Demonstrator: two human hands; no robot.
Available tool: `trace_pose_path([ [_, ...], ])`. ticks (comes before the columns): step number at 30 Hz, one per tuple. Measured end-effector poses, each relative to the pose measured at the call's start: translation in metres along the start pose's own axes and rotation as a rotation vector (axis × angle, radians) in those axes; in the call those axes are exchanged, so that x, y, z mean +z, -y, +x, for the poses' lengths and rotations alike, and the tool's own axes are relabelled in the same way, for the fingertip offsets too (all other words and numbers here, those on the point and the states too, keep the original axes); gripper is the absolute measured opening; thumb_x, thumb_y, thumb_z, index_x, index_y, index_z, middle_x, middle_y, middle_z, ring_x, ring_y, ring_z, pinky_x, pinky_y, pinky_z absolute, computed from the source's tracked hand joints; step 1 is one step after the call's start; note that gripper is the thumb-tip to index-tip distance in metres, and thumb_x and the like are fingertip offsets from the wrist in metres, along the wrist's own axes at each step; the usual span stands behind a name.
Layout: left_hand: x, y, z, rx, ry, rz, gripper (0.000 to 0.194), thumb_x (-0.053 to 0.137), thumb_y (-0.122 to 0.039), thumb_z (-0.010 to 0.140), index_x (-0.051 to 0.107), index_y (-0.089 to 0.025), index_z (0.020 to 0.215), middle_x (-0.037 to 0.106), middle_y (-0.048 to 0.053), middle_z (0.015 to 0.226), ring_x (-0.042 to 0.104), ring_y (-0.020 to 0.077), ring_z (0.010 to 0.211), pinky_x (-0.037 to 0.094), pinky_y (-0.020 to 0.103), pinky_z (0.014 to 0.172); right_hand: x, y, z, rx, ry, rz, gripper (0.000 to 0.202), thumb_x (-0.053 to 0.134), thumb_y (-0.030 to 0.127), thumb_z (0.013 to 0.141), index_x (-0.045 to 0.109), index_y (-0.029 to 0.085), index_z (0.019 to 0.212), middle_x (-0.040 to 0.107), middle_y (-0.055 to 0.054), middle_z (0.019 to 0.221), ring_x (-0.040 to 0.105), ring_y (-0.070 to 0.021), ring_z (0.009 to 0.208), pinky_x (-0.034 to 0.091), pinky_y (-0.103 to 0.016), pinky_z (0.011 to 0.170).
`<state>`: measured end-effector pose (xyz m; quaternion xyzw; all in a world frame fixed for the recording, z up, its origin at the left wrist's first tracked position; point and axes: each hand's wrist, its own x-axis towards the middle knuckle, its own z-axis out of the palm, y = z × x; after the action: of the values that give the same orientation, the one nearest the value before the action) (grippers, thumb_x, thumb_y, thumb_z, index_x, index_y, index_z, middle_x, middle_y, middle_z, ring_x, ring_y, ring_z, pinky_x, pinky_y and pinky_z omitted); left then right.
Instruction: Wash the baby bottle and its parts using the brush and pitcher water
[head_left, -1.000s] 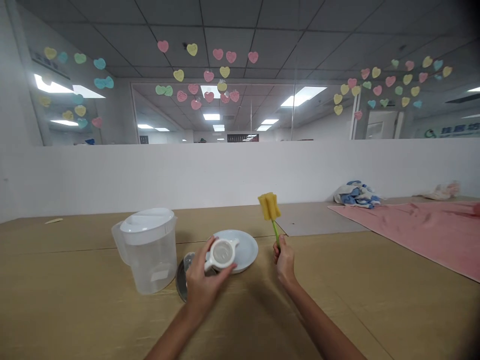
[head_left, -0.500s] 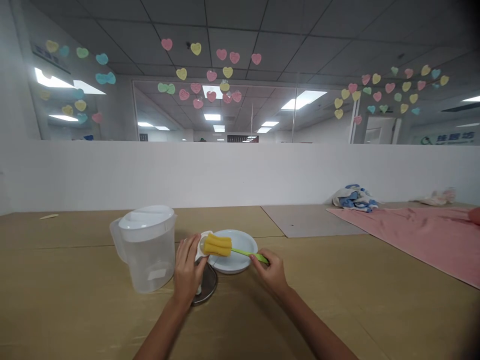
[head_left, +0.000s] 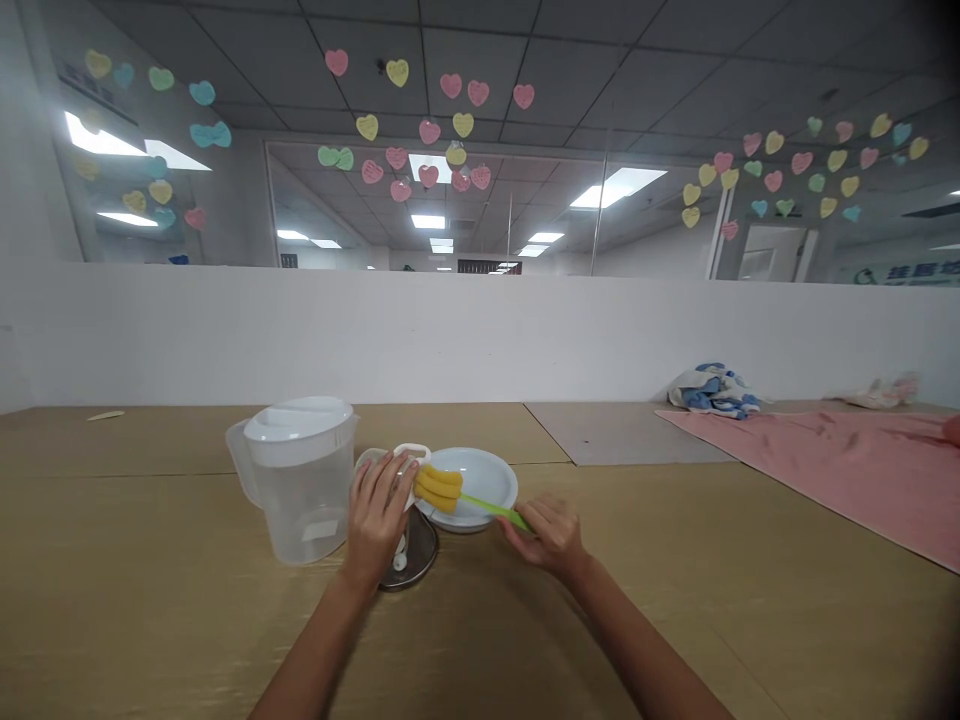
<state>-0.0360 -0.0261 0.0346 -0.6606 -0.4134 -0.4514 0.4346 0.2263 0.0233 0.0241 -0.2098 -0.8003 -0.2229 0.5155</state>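
My left hand [head_left: 381, 508] is wrapped round a pale cup whose white handle [head_left: 414, 449] points up and away; the fingers hide most of its body. In my right hand [head_left: 549, 535] is the green handle of a sponge brush [head_left: 438, 489]. The yellow sponge head meets the cup's mouth, its tip out of sight there. Behind the brush sits a white basin [head_left: 491, 470]. Under my left hand lies a round dark metal tray [head_left: 420, 565], partly covered, with small white parts on it.
A clear plastic pitcher [head_left: 300, 500] with a white lid stands left of my left hand. To the far right are a pink cloth [head_left: 825, 460] and a crumpled blue-and-white cloth [head_left: 714, 390] by the white wall. A grey mat [head_left: 622, 435] lies at the back.
The sponge head has gone from in front of the cup to its mouth. My left hand has turned the cup, showing its handle. My right hand has shifted slightly right and tightened round the brush handle.
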Motion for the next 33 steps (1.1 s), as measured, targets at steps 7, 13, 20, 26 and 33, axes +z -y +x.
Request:
trace_pose_path([
  [7,-0.001,-0.018,0.006,0.118,-0.031,0.002,0.037,0.040,-0.010,0.086,0.052,-0.016,0.121,0.061,0.012,0.115,0.043,0.0254,0.122,0.033,0.049,0.101,0.002,0.008,0.005,-0.179,-0.126,-0.144,0.016,0.066,0.024,0.073,0.055,0.017,0.063,0.046,0.004,0.045,0.038,-0.0078,0.044,0.023,-0.025,0.047],
  [13,-0.001,-0.029,0.009,0.307,0.012,-0.024,0.033,0.038,-0.014,0.089,0.054,-0.017,0.118,0.061,0.009,0.117,0.042,0.0238,0.124,0.031,0.047,0.104,0.007,0.021,0.010,-0.226,-0.134,-0.110,0.016,0.064,0.020,0.076,0.052,0.017,0.066,0.047,0.004,0.046,0.040,-0.0081,0.046,0.025,-0.025,0.048],
  [20,-0.002,-0.004,0.005,0.204,-0.009,0.102,0.035,0.045,-0.013,0.088,0.053,-0.019,0.121,0.063,0.008,0.115,0.047,0.0218,0.120,0.030,0.044,0.105,0.005,0.014,0.009,-0.188,-0.095,-0.100,0.024,0.058,0.019,0.079,0.046,0.018,0.058,0.042,0.004,0.045,0.034,-0.0085,0.046,0.021,-0.026,0.049],
  [26,0.004,-0.003,0.004,0.154,-0.005,0.153,0.039,0.045,-0.012,0.087,0.051,-0.020,0.124,0.062,0.009,0.115,0.046,0.0222,0.120,0.030,0.044,0.105,0.000,0.004,0.007,-0.142,-0.092,-0.094,0.030,0.055,0.017,0.080,0.041,0.018,0.054,0.039,0.004,0.045,0.030,-0.0085,0.046,0.020,-0.026,0.049],
  [33,0.005,-0.004,0.002,0.119,0.068,0.134,0.041,0.042,-0.009,0.086,0.050,-0.019,0.125,0.061,0.010,0.115,0.049,0.0238,0.115,0.031,0.045,0.102,-0.001,0.004,0.006,-0.115,-0.088,-0.094,0.028,0.056,0.017,0.080,0.042,0.018,0.055,0.039,0.004,0.046,0.031,-0.0085,0.046,0.019,-0.026,0.049],
])
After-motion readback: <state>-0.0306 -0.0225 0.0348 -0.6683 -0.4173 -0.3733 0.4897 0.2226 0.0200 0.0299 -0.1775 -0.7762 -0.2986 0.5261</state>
